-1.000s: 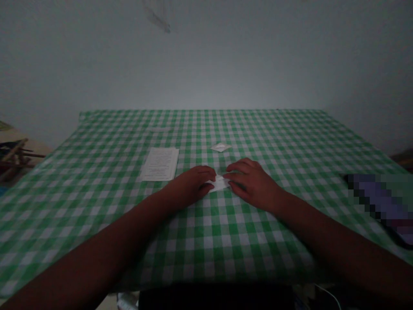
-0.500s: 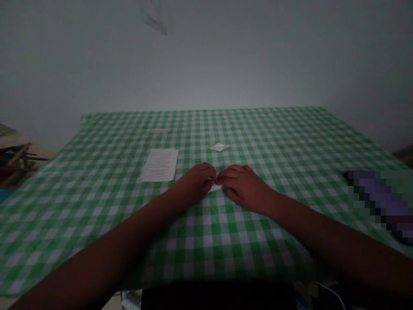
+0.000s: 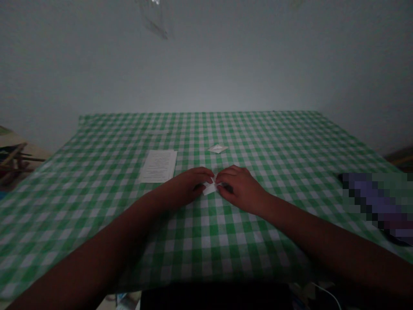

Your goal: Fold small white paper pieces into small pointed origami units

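Observation:
A small piece of folded white paper (image 3: 210, 188) lies on the checked cloth between my two hands. My left hand (image 3: 190, 184) reaches it from the left, with fingers curved over its far edge and the thumb near its side. From the right, my right hand (image 3: 238, 186) pinches the paper's other side, thumb and fingertips close together. Both sets of fingertips nearly meet at the middle, and they hide part of the paper. Beyond the hands lies a diamond-shaped folded paper (image 3: 218, 149), apart from them.
A stack of printed sheets (image 3: 158, 166) rests left of my hands. The green and white checked tablecloth (image 3: 206, 245) covers the table up to the wall (image 3: 206, 56). At the right edge is a dark, pixel-blurred object (image 3: 371, 198). A white cable (image 3: 329, 295) hangs below the front edge.
My left hand has shifted slightly left and its fingers have straightened a little. More of the small folded paper shows between the hands. The whole view has tilted slightly.

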The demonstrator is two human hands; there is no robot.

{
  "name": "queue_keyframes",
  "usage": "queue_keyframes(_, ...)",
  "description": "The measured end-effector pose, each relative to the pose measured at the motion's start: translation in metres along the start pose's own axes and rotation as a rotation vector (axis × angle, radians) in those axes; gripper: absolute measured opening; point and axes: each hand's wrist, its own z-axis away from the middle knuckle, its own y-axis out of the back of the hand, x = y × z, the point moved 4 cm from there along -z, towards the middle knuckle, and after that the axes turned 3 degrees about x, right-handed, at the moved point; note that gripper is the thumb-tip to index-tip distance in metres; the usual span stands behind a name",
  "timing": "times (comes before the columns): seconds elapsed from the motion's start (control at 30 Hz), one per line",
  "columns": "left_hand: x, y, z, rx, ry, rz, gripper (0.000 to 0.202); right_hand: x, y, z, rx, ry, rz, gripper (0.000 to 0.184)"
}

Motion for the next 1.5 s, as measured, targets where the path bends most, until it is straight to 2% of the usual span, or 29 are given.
queue_keyframes(0.13, 0.012, -0.014, -0.005, 0.087, 0.027, -0.011, 0.025, 0.007, -0.004, 0.0, 0.075, -0.106, -0.013, 0.011)
queue_keyframes(0.27, 0.019, -0.022, -0.006, 0.156, 0.036, -0.08, 0.018, 0.013, -0.005, 0.0, 0.126, -0.148, -0.009, 0.015)
queue_keyframes(0.5, 0.02, -0.021, -0.005, 0.159, 0.047, -0.105, 0.019, 0.032, -0.004, -0.005, 0.189, -0.275, 0.016, 0.017)
queue_keyframes(0.7, 0.021, -0.02, -0.004, 0.142, 0.048, -0.108, 0.021, 0.057, 0.002, -0.01, 0.251, -0.395, 0.092, 0.008)
queue_keyframes(0.83, 0.02, -0.019, -0.003, 0.141, 0.051, -0.137, 0.022, 0.061, 0.005, -0.01, 0.279, -0.392, 0.069, 0.005)
queue_keyframes(0.97, 0.018, -0.021, -0.002, 0.147, 0.047, -0.205, 0.023, 0.048, 0.014, -0.006, 0.338, -0.251, 0.0, 0.005)
queue_keyframes(1.03, 0.016, -0.021, -0.002, 0.146, 0.054, -0.224, 0.021, 0.038, 0.016, -0.003, 0.287, -0.153, -0.018, 0.007)
queue_keyframes(1.13, 0.016, -0.021, -0.003, 0.146, 0.064, -0.236, 0.021, 0.025, 0.015, 0.0, 0.184, -0.078, -0.018, 0.006)
queue_keyframes(1.27, 0.014, -0.02, -0.004, 0.16, 0.091, -0.221, 0.021, 0.014, 0.009, 0.0, 0.06, -0.037, 0.036, 0.001)
queue_keyframes(1.37, 0.011, -0.02, -0.005, 0.165, 0.129, -0.203, 0.022, 0.011, 0.003, -0.001, -0.02, -0.024, 0.065, 0.004)
queue_keyframes(1.5, 0.012, -0.019, -0.005, 0.125, 0.178, -0.237, 0.026, 0.01, 0.001, -0.001, -0.06, -0.027, 0.032, 0.005)
